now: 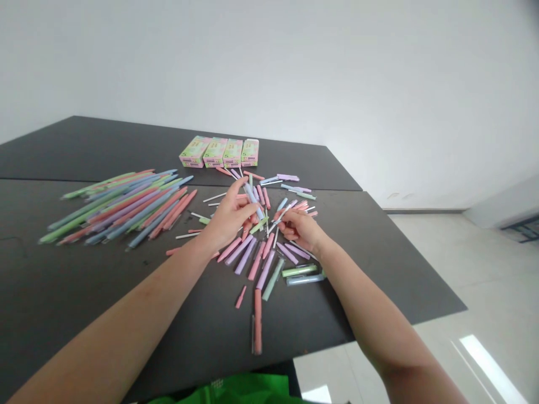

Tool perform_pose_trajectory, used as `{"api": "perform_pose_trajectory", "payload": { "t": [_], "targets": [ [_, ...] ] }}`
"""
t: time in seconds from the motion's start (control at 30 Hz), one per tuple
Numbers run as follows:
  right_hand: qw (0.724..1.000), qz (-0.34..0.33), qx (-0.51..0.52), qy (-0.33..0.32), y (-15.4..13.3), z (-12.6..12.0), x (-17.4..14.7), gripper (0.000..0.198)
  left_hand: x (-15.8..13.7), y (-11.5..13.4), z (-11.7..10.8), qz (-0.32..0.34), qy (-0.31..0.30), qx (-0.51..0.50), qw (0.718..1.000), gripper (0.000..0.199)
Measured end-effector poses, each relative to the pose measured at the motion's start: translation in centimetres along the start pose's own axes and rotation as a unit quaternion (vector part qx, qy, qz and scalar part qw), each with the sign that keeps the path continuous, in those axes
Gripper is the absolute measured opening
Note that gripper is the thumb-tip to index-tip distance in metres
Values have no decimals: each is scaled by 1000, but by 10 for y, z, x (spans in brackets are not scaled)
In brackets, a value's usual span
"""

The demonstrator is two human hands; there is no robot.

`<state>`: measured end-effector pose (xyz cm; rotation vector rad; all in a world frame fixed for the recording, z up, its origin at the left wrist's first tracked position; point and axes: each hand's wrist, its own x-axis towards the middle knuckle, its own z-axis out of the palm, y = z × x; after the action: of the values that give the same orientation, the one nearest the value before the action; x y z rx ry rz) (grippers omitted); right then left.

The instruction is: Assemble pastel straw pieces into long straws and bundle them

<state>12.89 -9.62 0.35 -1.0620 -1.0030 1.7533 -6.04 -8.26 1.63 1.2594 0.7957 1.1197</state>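
Note:
My left hand (231,217) is closed around a light blue pen barrel (253,197), held at a slant above the scattered pen parts. Facing it, my right hand (302,229) pinches a thin white pen refill (281,216) with a bluish end. The two held parts are apart. Beneath and around both hands lie loose pastel pen parts, among them a purple barrel (265,270), a green barrel (273,279) and a pink barrel (257,320). White refills are mixed in between them. My fingers hide some of the parts under them.
To the left lies a pile of whole pastel pens (126,210). Several green and pink boxes (215,152) stand in a row at the back, the rightmost with its flap up. The dark table (391,269) ends at the right above a tiled floor (425,241).

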Motion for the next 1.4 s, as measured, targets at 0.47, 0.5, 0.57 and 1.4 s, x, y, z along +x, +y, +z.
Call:
{"api": "perform_pose_trajectory", "payload": {
  "t": [0.47, 0.5, 0.57, 1.4],
  "targets": [
    [995, 51, 69, -53, -3, 1, -4, 9, -26, -10, -7, -19, 11, -39, 999, 55],
    [996, 47, 66, -40, -2, 1, -3, 9, -25, -12, -7, -20, 15, -42, 999, 55],
    [997, 39, 60, -10, -1, 0, 0, 8, -23, -14, -8, -23, 20, -48, 998, 56],
    [996, 29, -77, -17, -12, -6, -11, 14, -34, -15, -15, -13, 42, 238, 970, 19]
  ]
}}
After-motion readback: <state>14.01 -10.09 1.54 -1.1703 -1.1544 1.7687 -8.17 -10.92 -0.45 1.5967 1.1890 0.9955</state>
